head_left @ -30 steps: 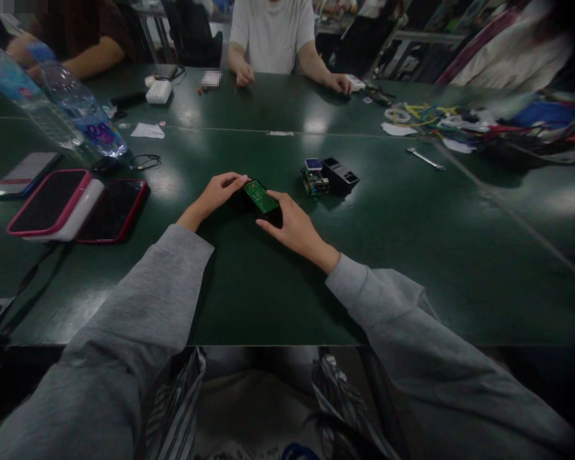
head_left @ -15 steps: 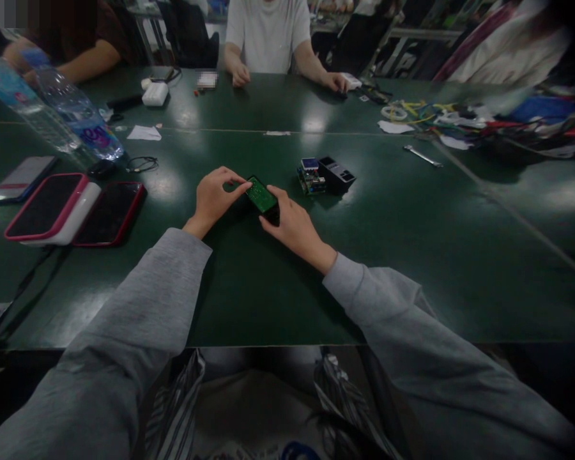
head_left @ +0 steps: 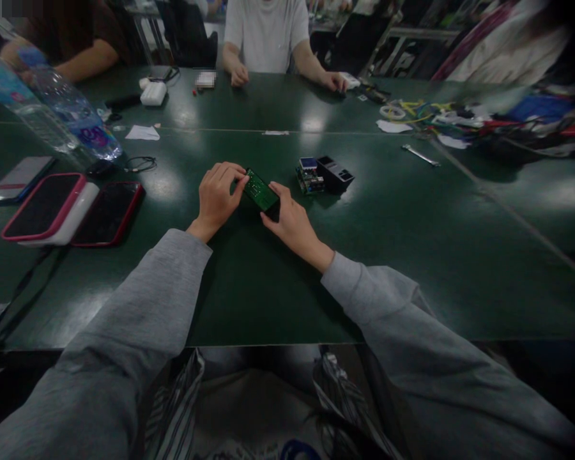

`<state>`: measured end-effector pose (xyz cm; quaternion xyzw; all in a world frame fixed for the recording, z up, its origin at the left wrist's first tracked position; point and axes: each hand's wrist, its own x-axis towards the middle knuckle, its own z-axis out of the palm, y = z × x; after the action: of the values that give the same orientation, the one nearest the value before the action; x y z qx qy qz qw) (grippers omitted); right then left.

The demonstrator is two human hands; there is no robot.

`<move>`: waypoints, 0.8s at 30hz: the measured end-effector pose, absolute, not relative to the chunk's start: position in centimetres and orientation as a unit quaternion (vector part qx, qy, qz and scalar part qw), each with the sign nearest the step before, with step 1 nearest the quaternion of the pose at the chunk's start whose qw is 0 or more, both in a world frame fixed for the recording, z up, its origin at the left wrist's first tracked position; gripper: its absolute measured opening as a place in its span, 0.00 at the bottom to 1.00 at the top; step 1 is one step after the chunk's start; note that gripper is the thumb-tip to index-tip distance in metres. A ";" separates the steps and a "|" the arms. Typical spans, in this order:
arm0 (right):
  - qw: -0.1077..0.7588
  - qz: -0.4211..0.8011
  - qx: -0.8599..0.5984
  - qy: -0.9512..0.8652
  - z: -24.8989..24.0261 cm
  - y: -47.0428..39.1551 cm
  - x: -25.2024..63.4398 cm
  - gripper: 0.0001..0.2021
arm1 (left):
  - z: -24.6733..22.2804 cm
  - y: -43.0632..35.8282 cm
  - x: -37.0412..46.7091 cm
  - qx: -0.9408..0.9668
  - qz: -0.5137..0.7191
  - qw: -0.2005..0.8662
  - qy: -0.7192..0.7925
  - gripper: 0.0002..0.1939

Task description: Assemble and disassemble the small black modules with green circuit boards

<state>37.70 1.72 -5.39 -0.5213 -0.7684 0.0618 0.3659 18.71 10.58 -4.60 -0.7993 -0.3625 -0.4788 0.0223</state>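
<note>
Between my hands is a green circuit board (head_left: pixel 260 191) set in a black casing, tilted over the green table. My right hand (head_left: pixel 292 217) grips the near right end of it, thumb below and fingers along the far side. With thumb and fingers closed at the upper left end, my left hand (head_left: pixel 219 195) pinches the edge of the board; the fingertips partly cover that end. Just beyond my right hand, a small board stack with a blue-topped part (head_left: pixel 309 175) stands against an open black case (head_left: pixel 335 174).
On the left lie several phones, one with a pink rim (head_left: pixel 45 206) and one with a red rim (head_left: pixel 109 213), near two water bottles (head_left: pixel 84 118). A wrench (head_left: pixel 420 155) and a heap of cables (head_left: pixel 479 121) lie to the right. Other people sit across the table (head_left: pixel 268 287).
My left hand has closed in on the upper left end of the board, its fingers now curled over the edge. The board has tilted slightly; my right hand keeps its grip.
</note>
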 end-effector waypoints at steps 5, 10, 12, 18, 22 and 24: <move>0.370 0.069 -0.542 -0.752 -5.0 1.6 37.5 0.30 | -4.4 9.9 19.2 -0.766 -0.528 0.021 -0.366 0.14; 0.376 0.109 -0.571 -0.722 -5.2 2.0 37.8 0.27 | -3.7 9.9 18.8 -0.723 -0.585 0.001 -0.367 0.13; 0.387 0.134 -0.588 -0.698 -5.4 2.4 38.1 0.27 | -3.4 10.5 18.2 -0.689 -0.619 -0.005 -0.377 0.13; 0.412 0.165 -0.607 -0.660 -5.5 2.9 38.7 0.26 | -4.3 13.6 15.3 -0.661 -0.601 -0.112 -0.435 0.15; 0.415 0.167 -0.600 -0.664 -5.3 2.6 38.6 0.26 | -5.8 15.3 14.0 -0.688 -0.520 -0.224 -0.453 0.11; 0.416 0.167 -0.597 -0.665 -5.4 2.5 38.6 0.26 | -6.2 15.5 13.9 -0.692 -0.497 -0.267 -0.450 0.10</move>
<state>38.65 2.54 -5.36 -0.5969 -0.6651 0.1671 0.4165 13.90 15.54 -6.23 -0.6916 -0.4504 -0.4972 -0.2675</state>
